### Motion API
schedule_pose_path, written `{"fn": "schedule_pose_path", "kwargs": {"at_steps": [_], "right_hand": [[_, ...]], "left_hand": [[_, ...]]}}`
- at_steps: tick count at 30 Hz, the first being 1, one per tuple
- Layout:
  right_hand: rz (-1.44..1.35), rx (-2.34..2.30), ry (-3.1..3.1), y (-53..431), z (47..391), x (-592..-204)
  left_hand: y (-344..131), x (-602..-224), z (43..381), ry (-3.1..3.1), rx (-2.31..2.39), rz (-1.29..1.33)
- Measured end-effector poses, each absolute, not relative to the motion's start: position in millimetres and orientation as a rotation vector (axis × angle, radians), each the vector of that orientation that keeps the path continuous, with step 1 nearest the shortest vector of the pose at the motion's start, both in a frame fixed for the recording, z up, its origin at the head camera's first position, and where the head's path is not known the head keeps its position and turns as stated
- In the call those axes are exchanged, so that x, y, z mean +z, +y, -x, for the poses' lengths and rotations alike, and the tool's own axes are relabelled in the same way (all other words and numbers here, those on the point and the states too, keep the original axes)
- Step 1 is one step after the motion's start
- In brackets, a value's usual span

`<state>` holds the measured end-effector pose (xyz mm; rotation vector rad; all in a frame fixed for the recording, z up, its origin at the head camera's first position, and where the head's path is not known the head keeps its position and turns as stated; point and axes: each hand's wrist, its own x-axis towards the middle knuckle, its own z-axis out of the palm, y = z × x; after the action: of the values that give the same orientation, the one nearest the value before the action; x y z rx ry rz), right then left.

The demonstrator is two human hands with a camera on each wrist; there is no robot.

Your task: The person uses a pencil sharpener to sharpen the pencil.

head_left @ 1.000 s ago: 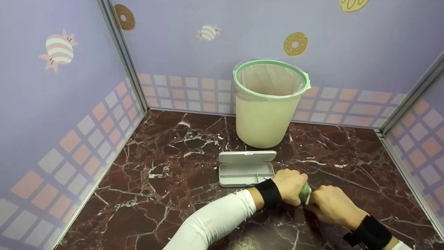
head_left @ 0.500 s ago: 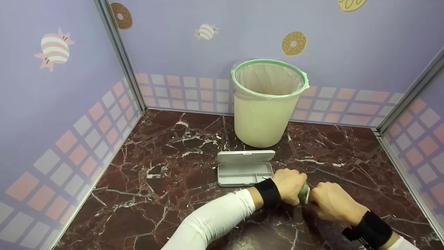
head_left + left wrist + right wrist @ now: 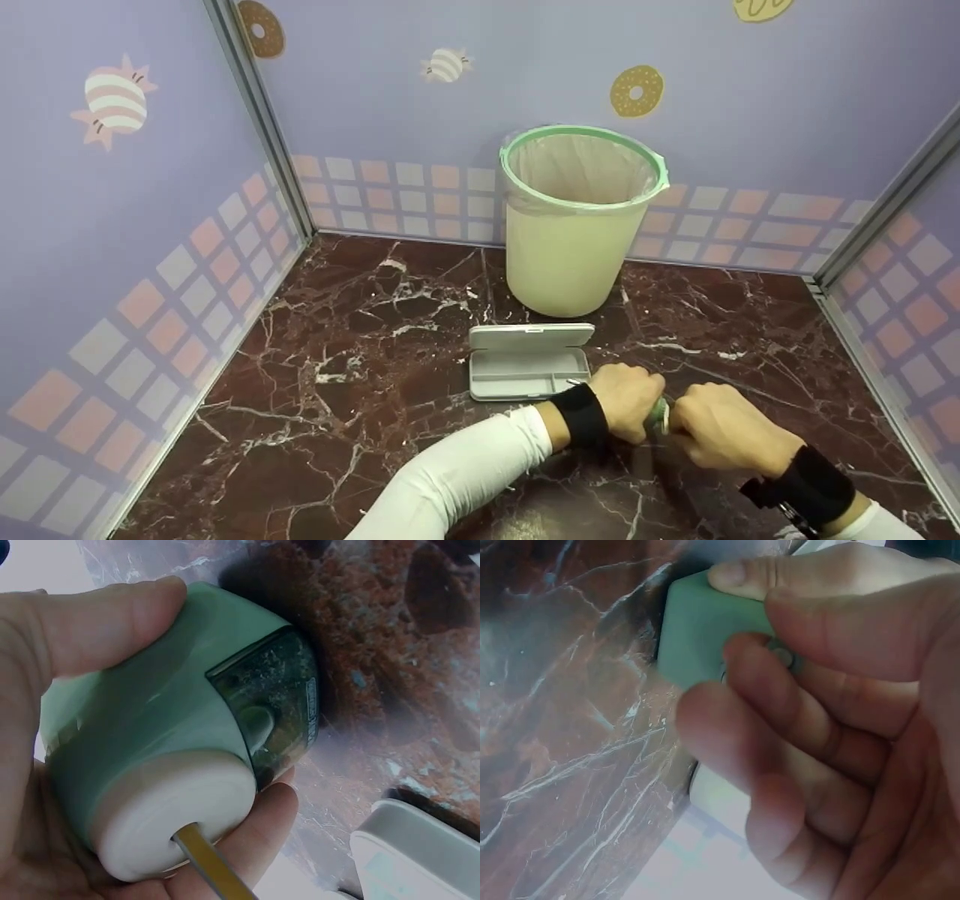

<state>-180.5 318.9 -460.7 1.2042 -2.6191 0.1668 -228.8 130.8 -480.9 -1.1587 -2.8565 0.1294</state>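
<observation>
A green pencil sharpener (image 3: 157,705) with a dark see-through shavings window (image 3: 274,701) sits in my left hand (image 3: 626,401), thumb over its top and fingers underneath. A yellow pencil (image 3: 214,862) sticks out of the hole in its pale round face, in the left wrist view. On the sharpener's opposite side, my right hand (image 3: 727,427) has its thumb and curled fingers round the small crank knob (image 3: 782,657); the crank is mostly hidden by those fingers. Just left of the left hand lies an open pale grey pencil case (image 3: 514,386), its lid (image 3: 529,337) raised.
A cream waste bin (image 3: 570,259) with a green rim and a plastic liner stands behind the pencil case, near the back wall. Lilac panels (image 3: 375,105) enclose the dark red marble surface (image 3: 360,420) at the back and both sides.
My right hand has shifted slightly up and its wrist has turned a little at the crank. The left hand keeps the sharpener in nearly the same place.
</observation>
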Motion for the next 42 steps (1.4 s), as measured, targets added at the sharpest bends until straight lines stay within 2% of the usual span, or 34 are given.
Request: {"fn": "schedule_pose_path", "kwargs": {"at_steps": [42], "right_hand": [[-0.977, 0.003, -2.684, 318.7, 187.8, -432.4]], "left_hand": [[123.2, -482.2, 231.3, -2.782, 0.114, 1.282]]}}
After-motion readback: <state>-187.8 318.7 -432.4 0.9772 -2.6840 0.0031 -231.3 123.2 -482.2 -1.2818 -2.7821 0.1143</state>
